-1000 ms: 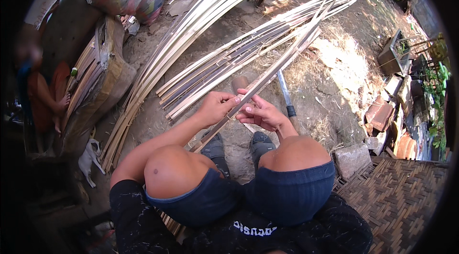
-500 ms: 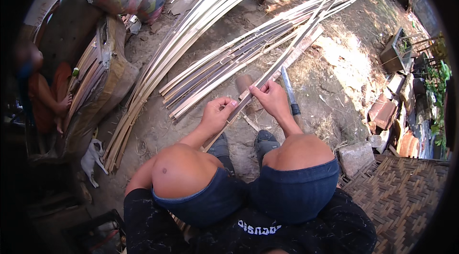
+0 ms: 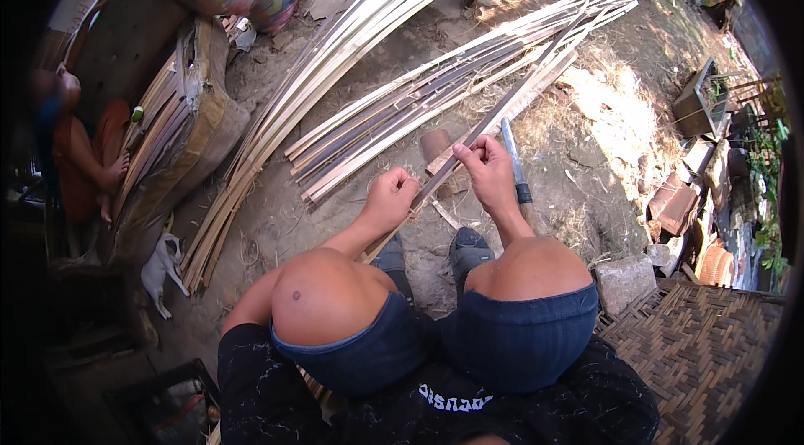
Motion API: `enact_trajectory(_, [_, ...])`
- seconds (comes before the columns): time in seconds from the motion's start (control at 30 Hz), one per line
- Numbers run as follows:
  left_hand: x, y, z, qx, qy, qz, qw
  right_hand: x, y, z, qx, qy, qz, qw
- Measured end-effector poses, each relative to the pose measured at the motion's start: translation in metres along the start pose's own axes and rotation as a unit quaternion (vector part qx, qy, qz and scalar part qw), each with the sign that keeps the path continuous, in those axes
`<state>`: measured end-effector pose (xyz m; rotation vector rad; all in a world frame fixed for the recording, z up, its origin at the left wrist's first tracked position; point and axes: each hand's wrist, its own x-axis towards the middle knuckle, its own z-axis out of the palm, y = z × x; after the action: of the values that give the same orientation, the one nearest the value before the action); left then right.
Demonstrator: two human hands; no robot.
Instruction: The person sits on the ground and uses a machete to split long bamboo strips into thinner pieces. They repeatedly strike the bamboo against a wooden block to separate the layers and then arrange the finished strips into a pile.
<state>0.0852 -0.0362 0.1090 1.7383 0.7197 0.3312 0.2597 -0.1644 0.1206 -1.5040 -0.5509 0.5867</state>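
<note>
A long, dark-faced bamboo strip (image 3: 494,117) slants between my shins, away toward the far right. My right hand (image 3: 490,173) pinches it between thumb and fingers. Closer to me, my left hand (image 3: 389,200) is closed at the strip's edge, its fingers curled; their grip is partly hidden. Just right of my right hand lies a long knife (image 3: 512,149), its handle wrapped in black near the blade. A short round wooden block (image 3: 435,146) stands on the ground behind the strip.
Split bamboo strips lie in a pale, curved bundle (image 3: 335,68) and a shorter pile (image 3: 419,89) beyond my hands. A white-and-grey cat (image 3: 161,273) rests at left, near a worn sofa (image 3: 197,123) where a person sits. At right are a stone block (image 3: 626,284) and woven mat (image 3: 695,353).
My left hand's fingers have curled in more, and its thumb no longer points out along the strip. My right hand keeps its pinch. The whole view has shifted slightly.
</note>
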Motion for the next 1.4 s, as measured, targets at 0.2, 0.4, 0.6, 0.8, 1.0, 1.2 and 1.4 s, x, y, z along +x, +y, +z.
enact_trajectory(0.2, [0.001, -0.008, 0.002, -0.073, 0.041, -0.067, 0.994, -0.002, 0.001, 0.004, 0.143, 0.020, 0.046, 0.988])
enact_trajectory(0.4, [-0.001, 0.004, 0.005, -0.111, 0.085, -0.071, 0.988, 0.007, 0.035, 0.001, 0.086, 0.030, 0.036, 0.995])
enact_trajectory(0.6, [-0.005, -0.007, -0.004, -0.111, 0.098, -0.064, 0.987, 0.002, 0.043, 0.017, 0.136, 0.027, 0.086, 0.987])
enact_trajectory(0.8, [-0.008, 0.001, -0.026, -0.127, -0.006, -0.164, 0.978, 0.012, 0.021, 0.018, 0.268, 0.044, 0.205, 0.940])
enact_trajectory(1.0, [-0.029, 0.036, -0.070, 0.000, -0.198, -0.257, 0.946, 0.044, 0.035, 0.022, 0.256, 0.047, 0.124, 0.958])
enact_trajectory(1.2, [-0.097, 0.006, -0.137, 0.051, -0.167, -0.238, 0.956, 0.081, -0.050, 0.067, 0.201, -0.011, -0.072, 0.977])
enact_trajectory(1.4, [-0.129, -0.025, -0.177, 0.095, 0.074, -0.133, 0.984, 0.144, -0.142, 0.121, 0.203, -0.063, -0.166, 0.963])
